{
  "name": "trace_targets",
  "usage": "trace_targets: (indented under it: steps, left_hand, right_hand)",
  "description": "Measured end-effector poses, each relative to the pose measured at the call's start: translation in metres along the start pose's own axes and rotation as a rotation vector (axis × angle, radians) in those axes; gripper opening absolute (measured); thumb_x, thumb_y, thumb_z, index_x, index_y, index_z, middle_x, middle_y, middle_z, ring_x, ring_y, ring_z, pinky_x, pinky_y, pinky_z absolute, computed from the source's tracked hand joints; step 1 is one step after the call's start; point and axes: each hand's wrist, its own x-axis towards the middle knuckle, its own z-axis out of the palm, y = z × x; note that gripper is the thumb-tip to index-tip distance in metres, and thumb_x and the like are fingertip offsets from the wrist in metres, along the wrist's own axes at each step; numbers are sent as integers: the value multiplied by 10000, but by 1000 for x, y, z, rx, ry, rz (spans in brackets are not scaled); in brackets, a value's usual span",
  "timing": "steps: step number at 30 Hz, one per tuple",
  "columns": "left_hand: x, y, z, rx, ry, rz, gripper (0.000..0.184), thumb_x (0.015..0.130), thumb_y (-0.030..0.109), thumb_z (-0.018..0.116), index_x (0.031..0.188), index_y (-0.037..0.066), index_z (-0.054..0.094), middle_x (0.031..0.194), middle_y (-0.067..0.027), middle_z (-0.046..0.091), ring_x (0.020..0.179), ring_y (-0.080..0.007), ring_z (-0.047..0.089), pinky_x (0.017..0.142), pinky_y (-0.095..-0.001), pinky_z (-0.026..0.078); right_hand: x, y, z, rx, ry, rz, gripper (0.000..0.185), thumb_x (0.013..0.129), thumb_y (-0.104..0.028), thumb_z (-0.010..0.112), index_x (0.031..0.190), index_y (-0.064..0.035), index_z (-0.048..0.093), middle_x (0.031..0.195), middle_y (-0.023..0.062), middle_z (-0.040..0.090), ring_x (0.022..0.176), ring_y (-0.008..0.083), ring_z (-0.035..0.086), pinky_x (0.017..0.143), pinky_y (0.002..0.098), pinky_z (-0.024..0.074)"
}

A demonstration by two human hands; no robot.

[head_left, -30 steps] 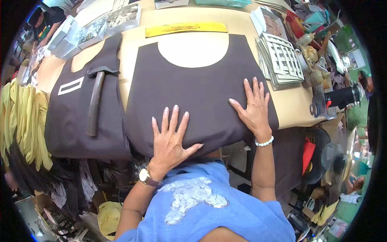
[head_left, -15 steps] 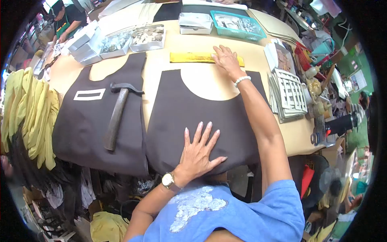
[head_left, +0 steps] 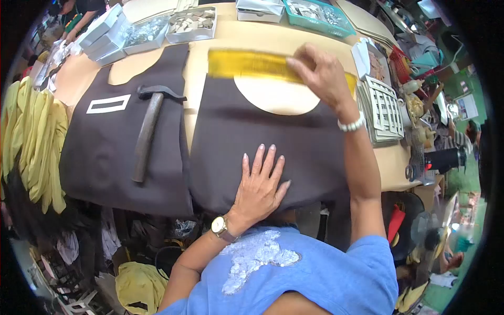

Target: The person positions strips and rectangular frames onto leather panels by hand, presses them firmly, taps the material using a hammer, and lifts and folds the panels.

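A dark cloth panel with a rounded neckline lies on the table before me. My left hand rests flat on its lower part, fingers spread. At the panel's top edge, my right hand pinches a yellow ruler, which looks slightly raised and is blurred by motion. The ruler spans the neckline opening, its right part partly behind the hand. To the left is a second dark panel, with a hammer lying on it. A white rectangular outline shows near that panel's top.
Along the back stand a box of small pale pieces, a box of shiny parts and a teal basket. White slotted templates are stacked at right. Yellow cloths hang at left. Another person works at the far left.
My right hand has picked up the yellow ruler and brought it nearer and to the right, to the panel's top edge. My left hand stays flat on the cloth. The view has tilted slightly downward.
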Motion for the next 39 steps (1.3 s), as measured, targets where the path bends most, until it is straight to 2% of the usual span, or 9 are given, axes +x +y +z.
trace_targets:
  steps: [3, 5, 6, 13, 17, 23, 29, 32, 39]
  left_hand:
    - [0, 3, 0, -13, 81, 7, 516, 805, 295, 636, 1213, -2, 530, 1344, -210, 412, 1262, -358, 363, 1013, -565, 285]
    - [-2, 4, 1, 4, 96, -4, 502, 800, 296, 639, 1196, 2, 544, 1324, -202, 431, 1236, -349, 389, 999, -555, 304]
    - [-1, 5, 0, 12, 135, -1, 495, 781, 282, 659, 1178, 5, 556, 1287, -189, 465, 1192, -336, 423, 984, -537, 324]
    - [8, -7, -28, 74, 234, -76, 495, 746, 216, 694, 1171, 2, 556, 1197, -187, 516, 1119, -342, 475, 954, -466, 369]
    - [6, -34, -39, 228, 315, -233, 513, 748, 192, 704, 1188, -11, 536, 1153, -182, 531, 1073, -335, 501, 925, -430, 392]
    - [5, -50, -35, 132, 319, -321, 498, 762, 161, 688, 1199, -11, 520, 1098, -160, 561, 1070, -322, 504, 933, -440, 379]
    - [7, -59, -23, -17, 350, -306, 470, 807, 102, 620, 1255, 23, 500, 1229, -165, 535, 1204, -343, 446, 1029, -508, 291]
    - [7, -59, -23, -46, 330, -320, 453, 823, 99, 599, 1261, 39, 499, 1275, -161, 513, 1261, -349, 395, 1059, -534, 237]
    - [6, -59, -25, -60, 323, -328, 442, 826, 101, 600, 1252, 26, 508, 1282, -172, 509, 1278, -363, 368, 1068, -496, 240]
  right_hand:
    - [-43, -23, -9, 11, -149, 51, 267, 793, -312, 669, 798, -51, 614, 744, 105, 643, 703, 262, 623, 669, 351, 481]
    - [-74, -23, 0, -89, -164, 20, 247, 784, -278, 678, 847, -45, 625, 851, 111, 633, 827, 270, 601, 769, 359, 460]
    - [-89, -23, 2, -186, -43, -57, 249, 780, -226, 683, 922, -28, 633, 959, 129, 600, 950, 287, 561, 850, 381, 427]
    - [-174, -18, -6, -183, 205, 578, 302, 815, -150, 651, 1067, 7, 592, 1032, 161, 577, 983, 312, 546, 874, 400, 423]
    - [-187, -7, -8, -238, 220, 626, 320, 832, -133, 630, 1114, 11, 581, 997, 141, 610, 984, 294, 548, 873, 400, 427]
    - [-192, 3, -9, 89, 350, 833, 319, 873, -89, 576, 1167, 35, 554, 942, 133, 657, 923, 228, 608, 859, 347, 451]
    - [-198, 11, -4, 369, 443, 764, 310, 886, -20, 515, 1192, 29, 539, 1051, 134, 654, 984, 192, 607, 897, 319, 443]
    - [-199, 14, -4, 364, 415, 747, 336, 874, -5, 510, 1208, 24, 526, 1072, 119, 654, 1017, 191, 594, 932, 321, 415]
    - [-201, 12, -3, 243, 327, 712, 384, 853, -11, 506, 1237, -13, 513, 1131, 75, 645, 1093, 200, 545, 1031, 348, 304]
